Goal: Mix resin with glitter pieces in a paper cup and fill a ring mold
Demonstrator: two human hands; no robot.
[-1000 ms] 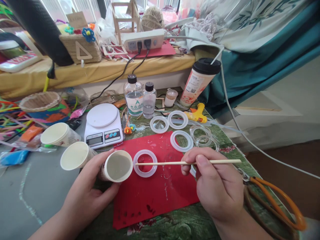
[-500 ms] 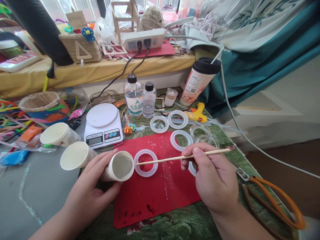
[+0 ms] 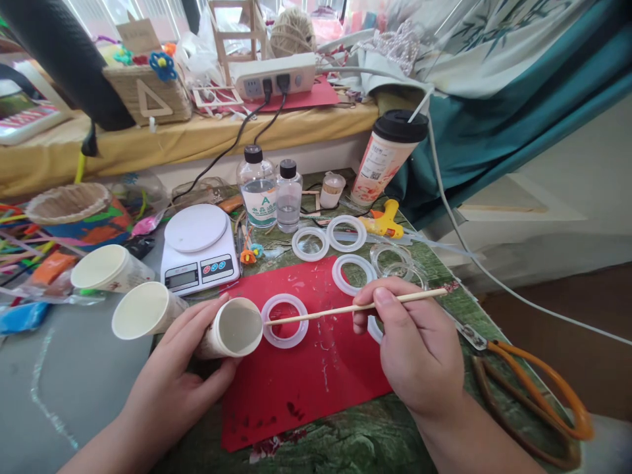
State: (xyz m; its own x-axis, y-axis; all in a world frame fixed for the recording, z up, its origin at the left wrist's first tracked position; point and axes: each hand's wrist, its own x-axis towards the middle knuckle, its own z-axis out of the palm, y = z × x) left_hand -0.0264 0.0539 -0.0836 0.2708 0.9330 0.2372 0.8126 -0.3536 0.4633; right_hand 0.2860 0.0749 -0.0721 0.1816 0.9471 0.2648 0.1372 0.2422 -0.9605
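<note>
My left hand (image 3: pixel 180 368) is wrapped round a paper cup (image 3: pixel 240 327), tilted toward the right, with a cloudy liquid inside. Between the fingers of my right hand (image 3: pixel 415 339) is a thin wooden stick (image 3: pixel 336 311). Its left tip reaches over a white ring mould (image 3: pixel 285 320), close to the cup's rim. This mould lies on a red sheet (image 3: pixel 316 388). More pale ring moulds (image 3: pixel 353 274) are behind, one partly hidden by my right hand. Two other paper cups (image 3: pixel 143 311) stand left of my left hand.
A kitchen scale (image 3: pixel 197 247), two clear bottles (image 3: pixel 259 194) and a yellow glue gun (image 3: pixel 388 220) stand farther back. A tall drink cup (image 3: pixel 388 158) is at the back right. Orange-handled scissors (image 3: pixel 538 388) lie right of my right hand. A power strip (image 3: pixel 276 74) sits on the ledge.
The whole view has shifted slightly, so things appear a little farther left. My hands, the cup and the stick keep nearly the same positions relative to the ring mould.
</note>
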